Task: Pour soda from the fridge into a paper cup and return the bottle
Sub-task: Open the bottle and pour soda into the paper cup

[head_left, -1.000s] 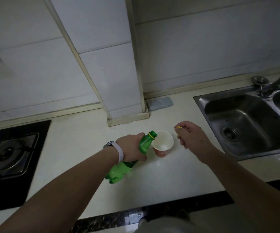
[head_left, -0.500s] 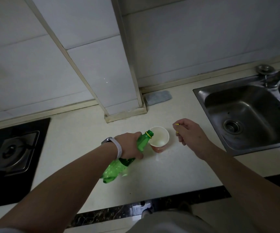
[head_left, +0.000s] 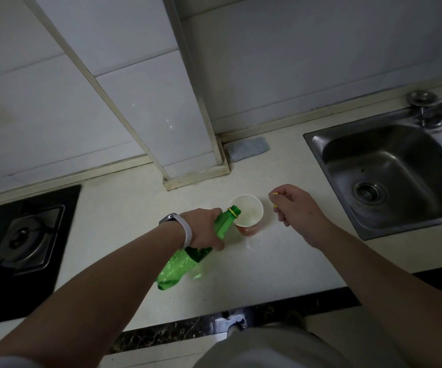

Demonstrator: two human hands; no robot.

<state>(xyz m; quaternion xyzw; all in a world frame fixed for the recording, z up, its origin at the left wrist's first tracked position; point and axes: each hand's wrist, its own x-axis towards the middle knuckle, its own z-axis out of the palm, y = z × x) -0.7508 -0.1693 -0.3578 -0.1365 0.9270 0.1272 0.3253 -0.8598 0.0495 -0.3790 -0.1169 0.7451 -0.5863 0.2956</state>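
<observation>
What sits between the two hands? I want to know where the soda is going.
In the head view, the white paper cup stands between left hand and right hand.

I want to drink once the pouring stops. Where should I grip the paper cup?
Grip the paper cup round its side wall below the rim, coming from its right, sink-side. It stands upright and tapers downward; the green bottle in the left hand blocks its left.

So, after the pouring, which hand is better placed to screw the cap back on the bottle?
The right hand: it already pinches the yellow cap beside the paper cup. The left hand grips the tilted green soda bottle, so it likely only steadies it.
</observation>
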